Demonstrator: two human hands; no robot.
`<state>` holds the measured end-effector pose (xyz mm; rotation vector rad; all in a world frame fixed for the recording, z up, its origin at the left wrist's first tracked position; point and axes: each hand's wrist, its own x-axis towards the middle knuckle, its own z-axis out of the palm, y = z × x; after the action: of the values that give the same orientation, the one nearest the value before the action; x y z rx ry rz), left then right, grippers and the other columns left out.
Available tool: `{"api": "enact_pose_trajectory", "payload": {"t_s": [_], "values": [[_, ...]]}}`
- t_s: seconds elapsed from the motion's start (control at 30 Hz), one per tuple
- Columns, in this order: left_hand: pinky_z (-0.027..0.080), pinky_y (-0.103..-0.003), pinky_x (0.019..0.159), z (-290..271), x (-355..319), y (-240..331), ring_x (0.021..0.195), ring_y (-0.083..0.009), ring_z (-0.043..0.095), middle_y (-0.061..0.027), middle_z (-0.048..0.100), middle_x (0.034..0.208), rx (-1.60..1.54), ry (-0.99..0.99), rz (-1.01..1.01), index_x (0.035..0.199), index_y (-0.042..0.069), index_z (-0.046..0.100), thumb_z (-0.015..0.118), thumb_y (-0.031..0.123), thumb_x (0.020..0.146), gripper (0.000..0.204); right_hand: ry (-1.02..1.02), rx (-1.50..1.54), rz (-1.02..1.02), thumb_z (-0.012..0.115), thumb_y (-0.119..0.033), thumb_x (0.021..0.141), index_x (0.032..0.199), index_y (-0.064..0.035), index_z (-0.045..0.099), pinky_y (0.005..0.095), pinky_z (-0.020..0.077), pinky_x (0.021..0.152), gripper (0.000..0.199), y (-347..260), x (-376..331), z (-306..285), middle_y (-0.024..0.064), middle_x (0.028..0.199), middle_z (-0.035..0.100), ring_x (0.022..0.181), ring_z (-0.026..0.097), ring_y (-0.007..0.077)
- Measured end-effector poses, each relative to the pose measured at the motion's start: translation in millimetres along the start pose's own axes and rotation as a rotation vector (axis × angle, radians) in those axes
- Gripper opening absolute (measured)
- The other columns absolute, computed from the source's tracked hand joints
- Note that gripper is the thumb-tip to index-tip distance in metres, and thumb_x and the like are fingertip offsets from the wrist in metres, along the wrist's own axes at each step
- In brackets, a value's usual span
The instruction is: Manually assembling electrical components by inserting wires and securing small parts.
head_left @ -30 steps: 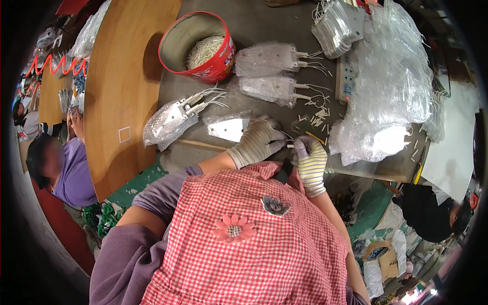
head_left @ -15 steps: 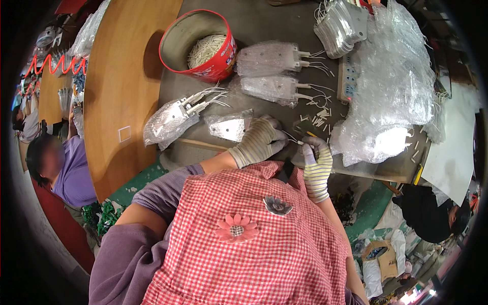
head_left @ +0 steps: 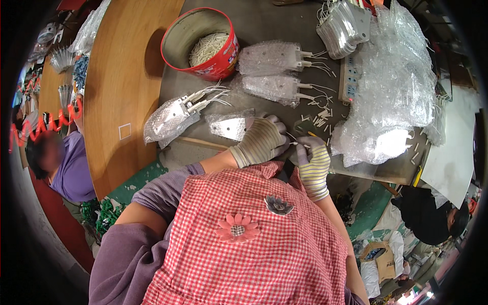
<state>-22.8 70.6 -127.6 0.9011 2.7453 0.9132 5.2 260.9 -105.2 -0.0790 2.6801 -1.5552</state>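
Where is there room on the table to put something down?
The wooden board left of the red bucket has a wide bare stretch. The dark tabletop is bare too, between the bucket and the stacked metal plates, beyond the wrapped packs. It's crowded by the right hand, with loose white tubes and a bubble-wrap heap.

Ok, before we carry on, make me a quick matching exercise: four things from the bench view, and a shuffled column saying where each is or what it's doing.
Things
1. red bucket
2. left hand
3. right hand
4. power strip

Places and states
A. pinching a small white piece
B. along the left edge of the bubble-wrap pile
C. holding a heap of white tubes
D. over one end of a bubble-wrapped plate

Pairs: 1-C, 2-D, 3-A, 4-B
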Motion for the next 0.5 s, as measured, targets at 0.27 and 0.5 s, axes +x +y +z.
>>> {"api": "enact_pose_trajectory", "payload": {"t_s": [0.27,0.5], "values": [[0.042,-0.049,0.089,-10,3,-1,0.097,-0.0275,0.056,-0.0059,0.064,0.093,0.116,-0.025,-0.063,0.079,0.014,0.073,0.068,0.035,0.075,0.022,-0.084,-0.042,0.018,0.070,-0.004,0.082,0.095,-0.0049,0.067,0.0392,0.0503,0.079,0.013,7,-3,2,0.0143,0.091,0.067,0.084,0.064,0.0336],[0.040,-0.049,0.098,-23,-10,-2,0.107,-0.0300,0.053,-0.0080,0.061,0.110,0.203,-0.131,-0.178,0.102,0.011,0.070,0.074,0.038,0.071,0.041,-0.225,-0.296,-0.215,0.071,-0.015,0.082,0.097,-0.0071,0.069,0.0427,0.0514,0.077,0.017,4,5,14,0.0152,0.092,0.070,0.086,0.066,0.0353]]}}
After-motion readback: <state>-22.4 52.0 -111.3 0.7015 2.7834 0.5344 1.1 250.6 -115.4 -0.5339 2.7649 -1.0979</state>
